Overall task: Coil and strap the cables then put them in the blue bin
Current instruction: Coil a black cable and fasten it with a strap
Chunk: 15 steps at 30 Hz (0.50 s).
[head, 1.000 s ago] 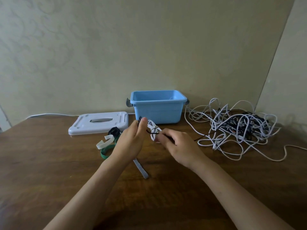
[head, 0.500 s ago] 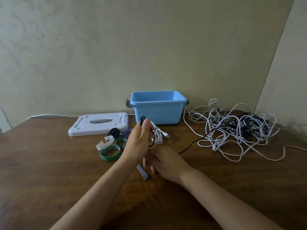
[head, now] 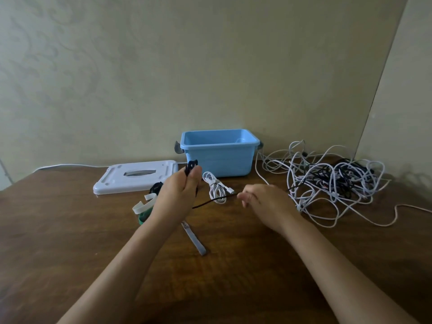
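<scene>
You're coiling the thin black cable (head: 211, 201) right now. Your left hand (head: 177, 195) is pinching a small bunch of black loops at its fingertips, held up just in front of the open-topped blue plastic bin (head: 219, 153). Your right hand (head: 264, 202) is curled around the same cable further along, fingers closed on it, feeding it from the tangled pile of white and black cables (head: 327, 181) sitting on the right.

One coiled white cable (head: 216, 187) is lying between your hands, near the bin's front wall, not in it. Can't tell whether it's strapped. As far as this angle shows, the bin is holding nothing, so I'm judging the task as early.

Next move, as I'm reading it: you're needing slack from the pile, so expect snags where black runs under white. Lay each new loop against the bunch under your left thumb, keeping them even. Then you're needing a strap: the flat grey strap (head: 195, 238) is lying nearest, just this side of your left wrist; white, green and black looped straps (head: 146, 205) are sitting left of that hand.

Surface is a dark brown wooden table (head: 70, 242). The white plastic bin lid (head: 135, 176) is lying flat, left of the bin. A plain beige wall (head: 187, 66) is backing the far edge, with a corner at right.
</scene>
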Available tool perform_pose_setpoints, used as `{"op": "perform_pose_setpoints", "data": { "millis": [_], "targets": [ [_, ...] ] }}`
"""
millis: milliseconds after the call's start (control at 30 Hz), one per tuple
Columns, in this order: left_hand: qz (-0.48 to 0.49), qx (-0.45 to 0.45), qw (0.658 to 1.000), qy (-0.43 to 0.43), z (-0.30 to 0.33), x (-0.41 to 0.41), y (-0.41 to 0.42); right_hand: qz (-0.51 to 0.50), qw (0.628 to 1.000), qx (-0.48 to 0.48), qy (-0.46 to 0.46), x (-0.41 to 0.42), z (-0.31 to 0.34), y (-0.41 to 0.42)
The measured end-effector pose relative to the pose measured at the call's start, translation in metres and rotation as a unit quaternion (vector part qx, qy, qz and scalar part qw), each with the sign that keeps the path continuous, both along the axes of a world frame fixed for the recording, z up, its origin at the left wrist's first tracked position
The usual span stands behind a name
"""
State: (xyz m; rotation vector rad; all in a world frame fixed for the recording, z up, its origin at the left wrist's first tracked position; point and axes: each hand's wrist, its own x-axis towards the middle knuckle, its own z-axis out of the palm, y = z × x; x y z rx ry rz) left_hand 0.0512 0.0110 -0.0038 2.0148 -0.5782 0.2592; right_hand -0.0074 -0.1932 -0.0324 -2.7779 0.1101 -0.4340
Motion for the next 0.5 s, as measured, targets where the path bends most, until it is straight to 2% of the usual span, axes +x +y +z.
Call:
{"op": "perform_pose_setpoints", "data": {
  "millis": [100, 200, 333, 500],
  "targets": [
    [0.01, 0.1, 0.993, -0.068, -0.004, -0.002, -0.001, -0.029, 0.993, 0.0, -0.111, -0.001, 0.003, -0.005],
    [0.016, 0.154, 0.979, -0.132, -0.009, -0.006, -0.007, -0.003, 0.971, 0.054, -0.234, -0.003, 0.003, 0.002],
    [0.038, 0.154, 0.977, -0.144, -0.013, -0.002, -0.006, 0.045, 0.961, 0.142, -0.233, -0.005, 0.006, 0.015],
    [0.015, 0.18, 0.97, -0.163, -0.018, -0.002, -0.008, 0.056, 0.946, 0.207, -0.242, -0.007, 0.003, 0.028]
  ]
}}
